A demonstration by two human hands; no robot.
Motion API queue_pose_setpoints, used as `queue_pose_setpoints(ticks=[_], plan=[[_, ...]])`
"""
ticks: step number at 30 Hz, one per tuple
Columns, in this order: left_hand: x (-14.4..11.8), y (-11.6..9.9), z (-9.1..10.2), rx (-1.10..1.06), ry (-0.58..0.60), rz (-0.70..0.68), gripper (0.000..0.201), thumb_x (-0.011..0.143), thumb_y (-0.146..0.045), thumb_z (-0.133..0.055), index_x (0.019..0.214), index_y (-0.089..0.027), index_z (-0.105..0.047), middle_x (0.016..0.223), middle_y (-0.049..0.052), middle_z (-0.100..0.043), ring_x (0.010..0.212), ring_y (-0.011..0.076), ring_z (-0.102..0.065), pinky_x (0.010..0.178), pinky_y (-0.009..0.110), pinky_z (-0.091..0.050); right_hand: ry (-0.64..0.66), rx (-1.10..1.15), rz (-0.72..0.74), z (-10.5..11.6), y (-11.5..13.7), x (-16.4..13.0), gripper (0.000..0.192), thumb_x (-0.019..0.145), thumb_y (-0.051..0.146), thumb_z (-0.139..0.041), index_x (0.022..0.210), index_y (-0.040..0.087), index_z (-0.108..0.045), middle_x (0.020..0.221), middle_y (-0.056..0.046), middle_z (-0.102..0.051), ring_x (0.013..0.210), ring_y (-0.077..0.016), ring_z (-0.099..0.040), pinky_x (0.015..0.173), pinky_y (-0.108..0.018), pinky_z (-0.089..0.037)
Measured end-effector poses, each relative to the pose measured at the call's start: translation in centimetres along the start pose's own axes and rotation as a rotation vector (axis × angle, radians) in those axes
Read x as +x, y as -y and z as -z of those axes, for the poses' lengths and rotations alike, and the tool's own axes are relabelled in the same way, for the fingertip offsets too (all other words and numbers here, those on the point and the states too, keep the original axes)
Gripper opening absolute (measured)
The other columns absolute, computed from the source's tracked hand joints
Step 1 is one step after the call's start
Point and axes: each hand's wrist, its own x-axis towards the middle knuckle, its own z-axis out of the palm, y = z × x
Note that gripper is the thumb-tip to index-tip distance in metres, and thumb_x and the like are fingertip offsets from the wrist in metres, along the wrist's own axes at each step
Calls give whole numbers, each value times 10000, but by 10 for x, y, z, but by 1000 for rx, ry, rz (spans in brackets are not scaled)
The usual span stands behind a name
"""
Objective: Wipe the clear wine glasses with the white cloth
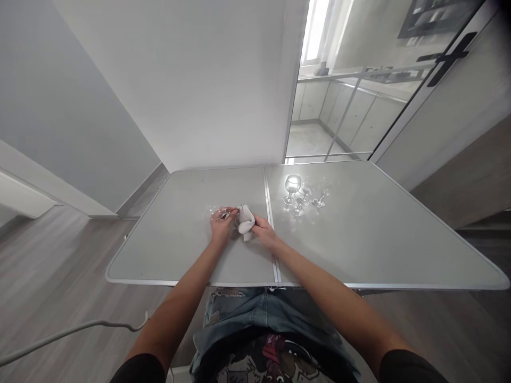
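A clear wine glass (223,212) is held lying on its side just above the grey folding table (179,250), near the middle seam; it is gripped around the stem and bowl by the left hand (221,226), fingers closed on it. A small white cloth (246,222) is bunched in the right hand (262,230), which is closed on it, and the cloth is pressed against the mouth end of the glass. The glass is nearly see-through and small in frame, so the exact contact with the rim cannot be told. Four more stemmed glasses (302,196) are stood upright in a tight cluster on the right table half, well apart from the hands. For the wiping to be done well, the glass is probably best kept low over the table and supported at the bowl rather than the thin stem, light pressure used, and the glass turned against the cloth rather than twisted hard. The right elbow should be kept away from the standing cluster, since those would likely tip easily.
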Motion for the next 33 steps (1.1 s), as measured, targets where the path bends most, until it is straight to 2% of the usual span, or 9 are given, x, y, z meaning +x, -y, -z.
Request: queue_pose_setpoints(ticks=[6, 11, 15, 17, 21, 25, 28, 30, 33], plan=[[-2, 2, -1, -6, 112, 46, 278, 662, -366, -865, 818, -172, -741, 877, 79, -760, 820, 202, -708, 807, 348, -559, -62, 63, 49, 1, -1, 2, 376, 806, 277, -600, 1163, 231, -706, 890, -22, -679, 794, -160, -551, 730, -276, -442], [0, 1, 0, 20, -17, -14, 233, 685, -360, -842, 792, -181, -736, 842, 57, -748, 823, 196, -702, 828, 339, -553, -17, 20, -22, -1, -3, 1, 369, 774, 258, -602, 1122, 216, -720, 885, -20, -680, 812, -165, -554, 727, -266, -436], [0, 0, -2, 44, 61, 15, 232, 679, -351, -844, 785, -177, -735, 836, 61, -748, 794, 192, -697, 790, 323, -552, -79, 115, 17, -1, -5, 2, 354, 778, 282, -604, 1109, 227, -718, 948, -33, -695, 864, -181, -568, 769, -282, -446], [1, 1, -1, 64, 21, -14, 221, 690, -349, -834, 787, -176, -735, 832, 59, -744, 798, 187, -695, 796, 315, -548, -70, 120, -8, -1, -4, 2, 351, 756, 281, -620, 1087, 228, -724, 933, -27, -696, 854, -180, -567, 767, -282, -443], [5, 3, 3, 72, -91, -45, 228, 734, -378, -802, 784, -171, -721, 808, 49, -727, 803, 175, -689, 771, 285, -535, -12, 100, -43, 3, 1, 0, 250, 698, 251, -624, 914, 195, -736, 817, -18, -669, 797, -175, -554, 723, -278, -421], [6, 3, 4, 63, -33, -20, 272, 739, -412, -802, 733, -160, -697, 783, 39, -700, 689, 136, -637, 634, 239, -498, -107, 101, 68, 12, 9, -4, 58, 645, 225, -566, 612, 183, -589, 671, -10, -569, 653, -148, -480, 601, -265, -359], [5, 2, 3, 45, 22, -47, 286, 762, -430, -786, 724, -160, -703, 824, 44, -693, 651, 111, -592, 582, 224, -471, -53, 36, 11, 16, 16, -9, 98, 726, 280, -536, 733, 200, -592, 579, 24, -474, 525, -125, -370, 506, -257, -266], [3, 0, 1, 38, 58, -51, 295, 763, -444, -784, 717, -162, -711, 850, 52, -701, 666, 116, -599, 580, 226, -472, -15, -78, -23, 15, 19, -11, 177, 827, 360, -509, 854, 212, -602, 552, 46, -436, 499, -123, -343, 499, -253, -254], [-2, -2, -1, 34, 145, -16, 286, 716, -441, -821, 739, -166, -744, 850, 61, -719, 694, 146, -642, 628, 257, -511, -114, -392, 65, 10, 19, -10, 225, 828, 438, -608, 909, 228, -611, 595, 56, -478, 541, -124, -403, 559, -251, -321]])
